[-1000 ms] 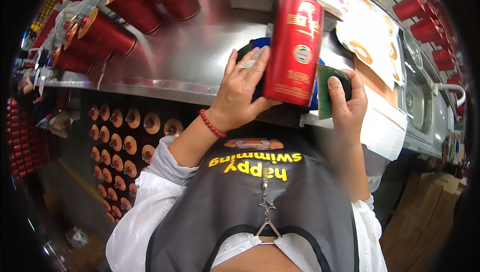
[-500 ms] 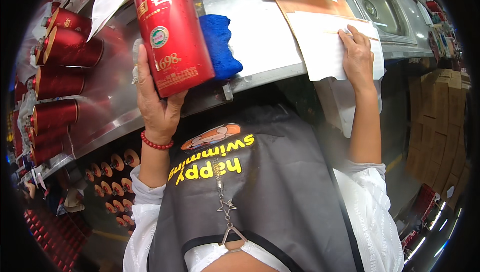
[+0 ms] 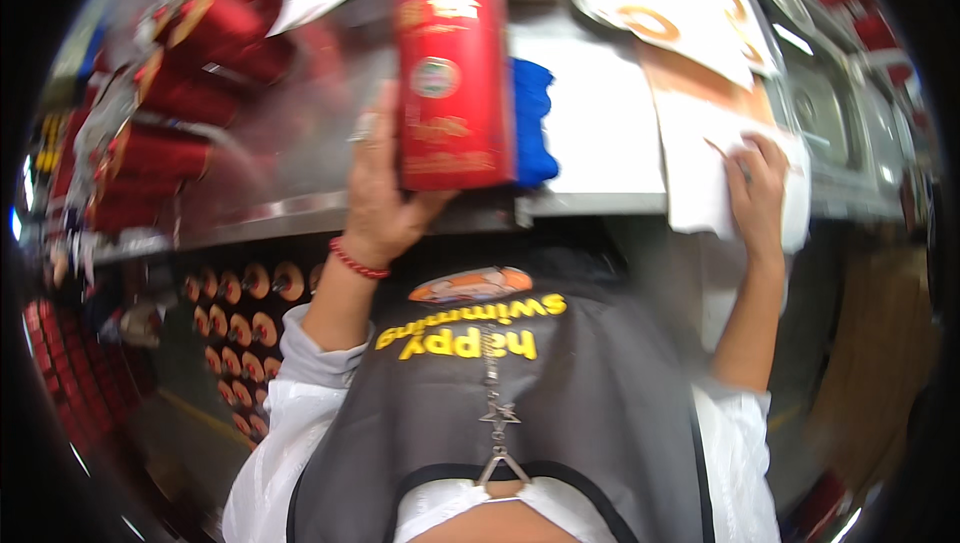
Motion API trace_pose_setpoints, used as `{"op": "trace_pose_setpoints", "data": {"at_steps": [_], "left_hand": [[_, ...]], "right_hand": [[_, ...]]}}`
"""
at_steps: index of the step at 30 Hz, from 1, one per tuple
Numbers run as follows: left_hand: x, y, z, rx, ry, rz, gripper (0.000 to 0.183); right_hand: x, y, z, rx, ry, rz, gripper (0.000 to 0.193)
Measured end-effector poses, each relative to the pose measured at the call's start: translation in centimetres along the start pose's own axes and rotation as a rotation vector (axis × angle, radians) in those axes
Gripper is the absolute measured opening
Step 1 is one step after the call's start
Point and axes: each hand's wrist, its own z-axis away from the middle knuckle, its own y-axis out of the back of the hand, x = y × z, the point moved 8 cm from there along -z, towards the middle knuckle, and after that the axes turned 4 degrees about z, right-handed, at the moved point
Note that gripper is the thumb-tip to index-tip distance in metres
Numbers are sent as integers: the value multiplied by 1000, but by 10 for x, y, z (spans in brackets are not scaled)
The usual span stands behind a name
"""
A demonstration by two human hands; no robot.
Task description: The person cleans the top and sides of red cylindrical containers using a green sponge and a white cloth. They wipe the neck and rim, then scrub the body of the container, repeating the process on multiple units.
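Left hand (image 3: 385,198) clamped on red can (image 3: 450,68) above steel bench (image 3: 600,123), right hand (image 3: 758,183) pressed flat, fingers spread, on white paper (image 3: 700,193), blue cloth (image 3: 532,118) beside can

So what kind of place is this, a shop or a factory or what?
Probably a packing or labelling workshop. The left hand holds a red cylindrical canister over a steel workbench, many matching red canisters lie stacked at the left, and the right hand rests on white paper sheets.
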Motion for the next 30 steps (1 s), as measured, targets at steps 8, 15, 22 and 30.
{"op": "trace_pose_setpoints", "data": {"at_steps": [8, 15, 22, 30], "left_hand": [[19, 9, -6, 29, -126, -110, 103], [36, 21, -14, 11, -194, -122, 100], [89, 30, -34, -66, -314, 105, 30], [49, 38, -10, 29, 60, 137, 17]], "right_hand": [[-120, 46, -44, -57, 106, -330, 10], [-207, 59, -65, -90, 310, -506, 18], [-264, 54, -70, -141, 399, -625, 17], [-238, -1, -61, -257, 143, -882, 14]]}}
